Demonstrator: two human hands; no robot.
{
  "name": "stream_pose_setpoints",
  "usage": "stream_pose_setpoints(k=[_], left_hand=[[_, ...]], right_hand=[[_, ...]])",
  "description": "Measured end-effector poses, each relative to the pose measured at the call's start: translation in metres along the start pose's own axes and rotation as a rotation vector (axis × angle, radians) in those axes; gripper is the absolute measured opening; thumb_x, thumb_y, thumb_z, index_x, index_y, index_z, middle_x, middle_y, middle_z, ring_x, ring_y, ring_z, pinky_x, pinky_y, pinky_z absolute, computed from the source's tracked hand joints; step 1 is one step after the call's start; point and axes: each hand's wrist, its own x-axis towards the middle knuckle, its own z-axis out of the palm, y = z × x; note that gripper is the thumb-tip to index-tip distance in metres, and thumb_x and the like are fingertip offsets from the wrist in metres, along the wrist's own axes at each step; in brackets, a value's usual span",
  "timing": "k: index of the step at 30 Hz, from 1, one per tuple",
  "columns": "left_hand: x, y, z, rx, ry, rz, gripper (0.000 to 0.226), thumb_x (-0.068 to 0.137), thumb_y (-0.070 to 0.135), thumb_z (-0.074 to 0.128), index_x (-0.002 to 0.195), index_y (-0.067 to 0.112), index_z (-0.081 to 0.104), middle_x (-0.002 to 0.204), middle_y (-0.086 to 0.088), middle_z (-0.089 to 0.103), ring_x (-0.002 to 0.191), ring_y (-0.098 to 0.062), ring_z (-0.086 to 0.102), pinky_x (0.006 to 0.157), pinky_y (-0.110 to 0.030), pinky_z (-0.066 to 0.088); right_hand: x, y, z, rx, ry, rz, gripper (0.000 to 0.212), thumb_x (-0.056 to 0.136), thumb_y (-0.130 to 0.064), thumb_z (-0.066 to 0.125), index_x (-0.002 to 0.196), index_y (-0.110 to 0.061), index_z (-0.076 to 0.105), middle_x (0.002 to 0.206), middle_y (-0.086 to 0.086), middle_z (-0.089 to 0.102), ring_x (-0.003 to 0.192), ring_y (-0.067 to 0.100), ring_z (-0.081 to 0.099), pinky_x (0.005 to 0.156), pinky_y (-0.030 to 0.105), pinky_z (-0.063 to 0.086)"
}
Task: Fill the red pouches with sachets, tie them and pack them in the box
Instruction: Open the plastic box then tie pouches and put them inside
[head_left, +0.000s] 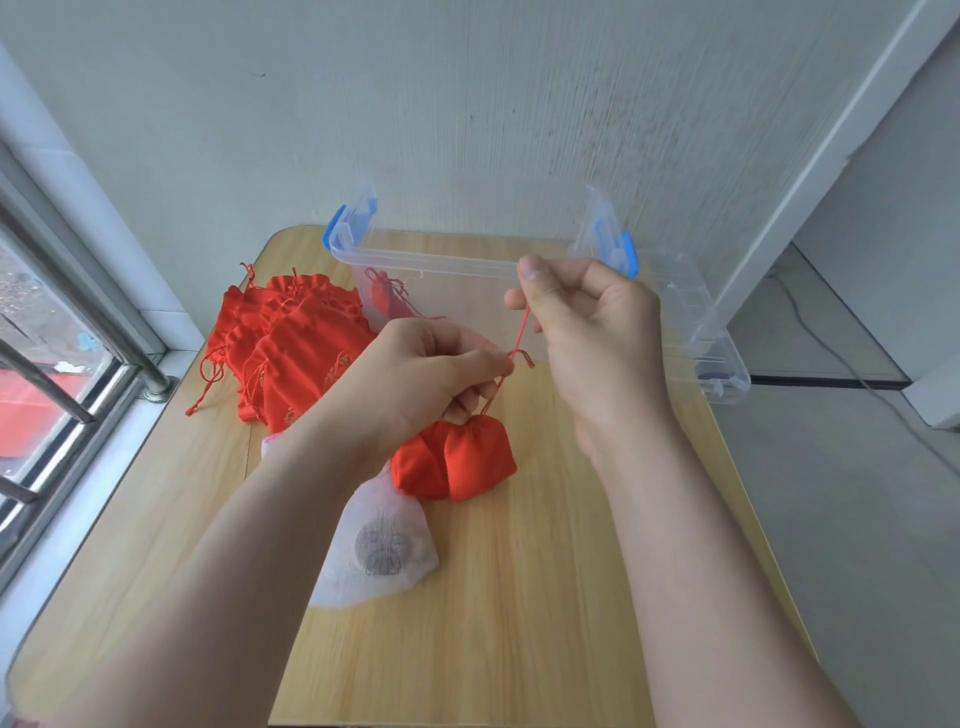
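A filled red pouch (460, 460) hangs just above the wooden table (545, 597) by its red drawstring (521, 332). My left hand (421, 379) pinches the drawstring close to the pouch's gathered neck. My right hand (587, 322) pinches the upper end of the same cord and holds it taut above. A clear plastic box (441, 260) with blue latches stands behind my hands, and one tied red pouch (387, 296) lies inside it. A pile of empty red pouches (291, 338) lies at the left. A white mesh sachet (379, 545) rests under my left forearm.
The box's clear lid (701, 332) lies at the right, hanging over the table's edge. A window with metal bars (62, 364) runs along the left. A white wall stands close behind the box. Grey floor with a cable lies to the right.
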Motion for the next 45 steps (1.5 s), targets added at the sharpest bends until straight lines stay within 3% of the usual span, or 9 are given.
stream_pose_setpoints(k=[8,11,13,16,22,29,38,42,45], left_hand=[[-0.005,0.003,-0.003,0.029,-0.085,0.018,0.018,0.099,0.01,0.066,0.095,0.004,0.083,0.079,-0.01,0.07,0.072,-0.018,0.059,0.071,-0.034,0.051],[-0.004,0.004,-0.004,0.03,-0.081,0.04,0.018,0.1,0.017,0.07,0.094,0.005,0.083,0.08,-0.01,0.071,0.072,-0.018,0.061,0.071,-0.033,0.052],[-0.003,0.002,-0.005,0.015,-0.061,0.039,0.02,0.102,0.019,0.069,0.097,0.004,0.082,0.08,-0.008,0.071,0.073,-0.017,0.061,0.073,-0.034,0.053],[0.0,0.001,-0.006,-0.009,-0.005,0.02,0.022,0.103,0.019,0.068,0.1,0.002,0.081,0.08,-0.007,0.07,0.073,-0.019,0.059,0.076,-0.038,0.052],[0.002,0.0,-0.011,-0.024,0.019,-0.002,0.027,0.102,0.024,0.07,0.105,-0.001,0.08,0.088,-0.02,0.074,0.081,-0.027,0.062,0.083,-0.041,0.055],[0.004,-0.001,-0.01,-0.058,0.068,-0.019,0.025,0.093,0.024,0.079,0.1,0.001,0.082,0.087,-0.019,0.069,0.077,-0.023,0.059,0.084,-0.041,0.052],[0.004,0.005,-0.007,-0.201,0.041,-0.118,0.033,0.09,0.003,0.062,0.113,-0.019,0.069,0.095,-0.021,0.066,0.085,-0.026,0.058,0.082,-0.044,0.041],[0.0,0.004,-0.008,-0.118,0.118,-0.084,0.051,0.067,0.007,0.075,0.119,0.006,0.074,0.098,-0.008,0.07,0.083,-0.027,0.062,0.085,-0.044,0.055],[-0.001,0.002,-0.007,0.037,0.314,-0.022,0.05,0.062,0.011,0.087,0.109,0.021,0.073,0.114,-0.007,0.069,0.081,-0.014,0.07,0.083,-0.036,0.063]], right_hand=[[-0.001,-0.001,-0.005,0.025,-0.028,0.059,0.006,0.097,-0.02,0.08,0.095,-0.014,0.079,0.069,0.0,0.074,0.066,0.008,0.071,0.064,0.018,0.052],[0.0,0.001,-0.005,-0.001,-0.037,0.063,0.022,0.097,-0.025,0.08,0.115,-0.013,0.078,0.074,0.001,0.077,0.067,0.006,0.071,0.066,0.02,0.053],[0.001,0.005,-0.003,-0.11,-0.038,0.031,0.038,0.096,-0.033,0.08,0.131,-0.022,0.07,0.087,-0.001,0.08,0.076,0.009,0.077,0.075,0.028,0.059],[0.0,0.007,-0.005,-0.305,-0.053,-0.039,0.025,0.093,-0.025,0.076,0.114,-0.037,0.071,0.1,-0.009,0.075,0.085,0.012,0.077,0.087,0.044,0.063],[-0.007,-0.005,-0.01,-0.476,-0.323,-0.115,0.028,0.077,-0.013,0.081,0.097,-0.032,0.076,0.09,-0.012,0.075,0.074,0.004,0.073,0.069,0.018,0.056],[-0.005,0.003,-0.006,-0.72,-0.294,-0.363,0.022,0.081,-0.02,0.091,0.097,-0.032,0.083,0.08,-0.015,0.068,0.069,-0.004,0.061,0.066,0.006,0.044],[-0.008,0.007,-0.002,-0.97,-0.31,-0.422,0.023,0.097,-0.012,0.071,0.098,-0.029,0.085,0.087,-0.004,0.066,0.079,0.016,0.064,0.072,0.034,0.056],[-0.008,0.008,-0.003,-0.922,-0.261,-0.327,0.019,0.095,-0.011,0.069,0.093,-0.022,0.084,0.088,-0.003,0.075,0.084,0.016,0.07,0.076,0.034,0.061],[-0.007,0.002,-0.007,-0.796,-0.251,-0.123,0.016,0.095,-0.016,0.072,0.089,-0.027,0.083,0.074,-0.013,0.07,0.072,-0.002,0.066,0.061,0.01,0.048]])
